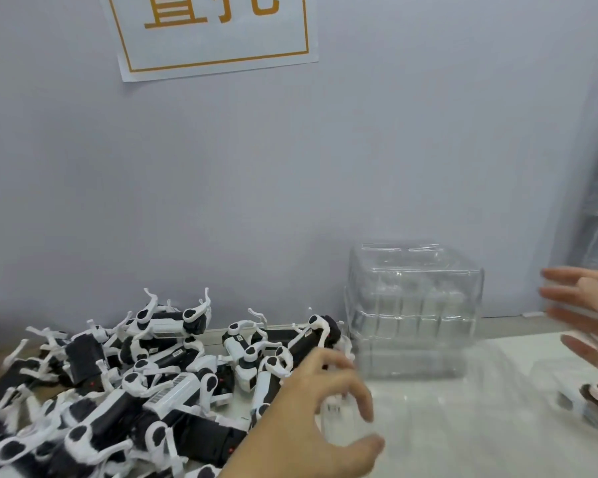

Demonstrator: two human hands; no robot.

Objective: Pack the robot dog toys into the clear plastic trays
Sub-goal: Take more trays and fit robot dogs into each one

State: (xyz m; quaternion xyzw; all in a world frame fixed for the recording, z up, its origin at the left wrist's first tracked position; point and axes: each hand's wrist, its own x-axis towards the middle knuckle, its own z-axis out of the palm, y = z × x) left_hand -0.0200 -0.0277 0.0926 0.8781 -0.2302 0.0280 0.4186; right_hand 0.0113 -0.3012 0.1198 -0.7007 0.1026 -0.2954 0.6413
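Observation:
A heap of black-and-white robot dog toys (145, 377) covers the left of the table. A stack of clear plastic trays (415, 305) stands against the wall, right of centre. At the heap's right edge is my left hand (311, 419). Its fingers and thumb curl round a pale, blurred piece (342, 422); whether that is a toy or clear plastic I cannot tell. My right hand (587, 315) hangs blurred at the right edge, to the right of the stack. Its fingers are spread and it holds nothing that I can see.
A blurred toy (582, 398) lies at the right edge, below my right hand. The pale table top (463, 426) stretches out in front of the tray stack. A grey wall with a paper sign (214, 32) closes the back.

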